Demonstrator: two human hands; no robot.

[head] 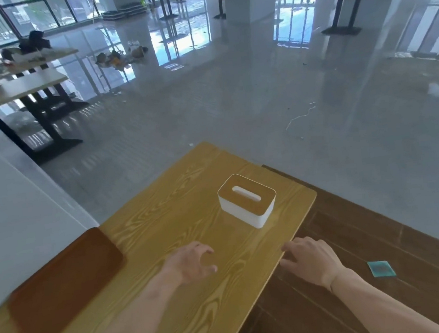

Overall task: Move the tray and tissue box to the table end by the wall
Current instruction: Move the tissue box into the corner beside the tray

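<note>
By the wall (13, 217), tray (65, 288) at table (164, 216) edge, tissue box (247, 200) mid-table

Near table (165, 227), light wood grain: 1.
Items on it: 2.
- Tray (65, 288), dark brown, at the near left: 1.
- Tissue box (247, 204), white with a wooden lid, to the right: 1.

Hands above the table: 2, left hand (191, 262) and right hand (311, 260).
Teal square (381, 268) on the dark floor, near right: 1.
Other tables (18, 88) at the far left: 2 clearly seen; more stand farther back, too blurred to count.
</note>
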